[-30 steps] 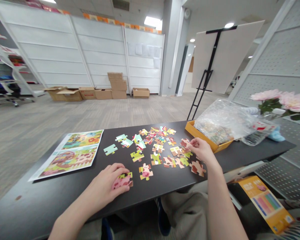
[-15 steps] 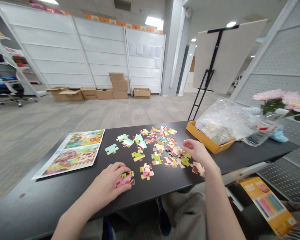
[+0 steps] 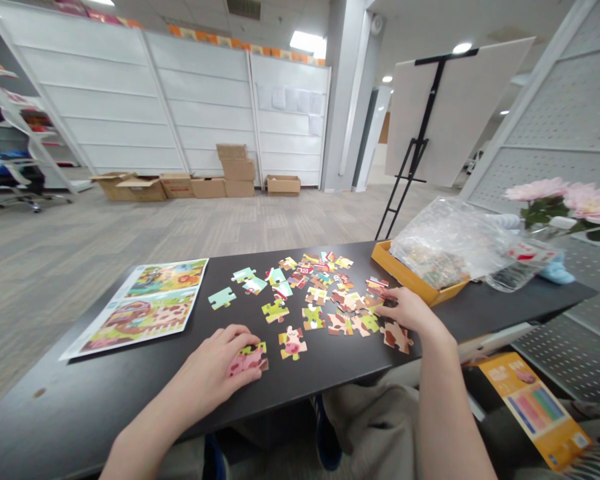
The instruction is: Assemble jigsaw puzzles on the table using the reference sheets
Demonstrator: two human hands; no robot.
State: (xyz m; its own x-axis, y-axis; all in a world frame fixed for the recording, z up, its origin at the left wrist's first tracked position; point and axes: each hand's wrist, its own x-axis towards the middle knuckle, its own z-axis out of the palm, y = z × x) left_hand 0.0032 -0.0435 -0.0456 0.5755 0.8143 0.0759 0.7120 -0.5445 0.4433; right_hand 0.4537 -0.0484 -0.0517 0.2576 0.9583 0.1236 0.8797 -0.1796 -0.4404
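Observation:
On the black table, my left hand (image 3: 220,363) is curled round a pink and green puzzle piece (image 3: 246,359), its fingers and thumb at the edges. My right hand (image 3: 409,310) is at the right side of the loose puzzle pieces (image 3: 347,301), fingertips bent down onto a piece that they partly hide. A brown and white piece (image 3: 396,336) lies just below that hand. Between the hands sits a piece with a pink pig face (image 3: 293,343). Light blue pieces (image 3: 222,298) are farther left. A printed picture sheet (image 3: 145,307) lies at the left.
An orange box (image 3: 430,293) with clear plastic bags (image 3: 443,233) stands at the right, by pink flowers (image 3: 593,200). A yellow printed package (image 3: 535,407) is below the table's right edge. Beyond are an easel (image 3: 425,120) and cardboard boxes (image 3: 239,170) on the floor.
My right hand has moved right and slightly down, uncovering a red and white piece near the orange box. My left hand stays on the pink piece.

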